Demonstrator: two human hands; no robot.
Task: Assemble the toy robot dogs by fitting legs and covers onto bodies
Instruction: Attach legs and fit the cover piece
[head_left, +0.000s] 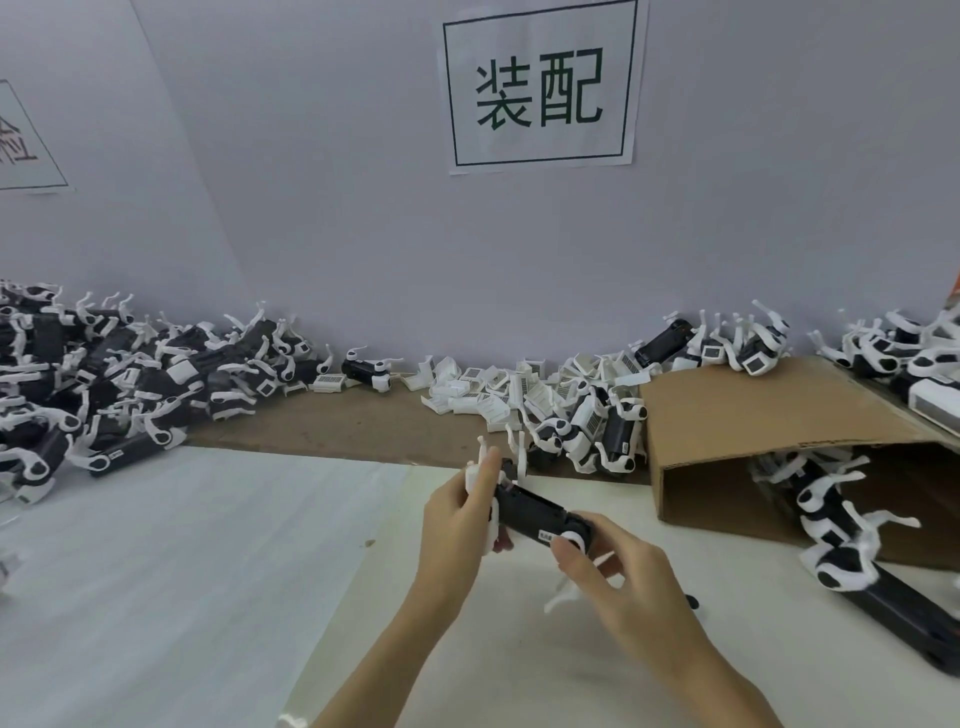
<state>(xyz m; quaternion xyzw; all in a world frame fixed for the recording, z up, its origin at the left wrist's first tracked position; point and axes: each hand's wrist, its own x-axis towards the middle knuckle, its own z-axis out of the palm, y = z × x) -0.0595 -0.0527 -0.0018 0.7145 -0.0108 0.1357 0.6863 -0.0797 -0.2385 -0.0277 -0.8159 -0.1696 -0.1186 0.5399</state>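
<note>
Left hand (457, 512) and right hand (618, 566) grip toy dog body (540, 517); leg-fitting step, next needs firm seating.

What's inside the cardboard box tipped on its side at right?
Inside the cardboard box, black-and-white toy dogs with white legs spill from the open mouth onto the table. The box top hides whatever lies deeper inside.

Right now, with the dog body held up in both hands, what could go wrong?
The toy dog body is held above the table by the left hand and right hand at opposite ends; a hard push could bend the thin white legs. If it slips, it may fall into the loose white covers or the cardboard box.
</note>
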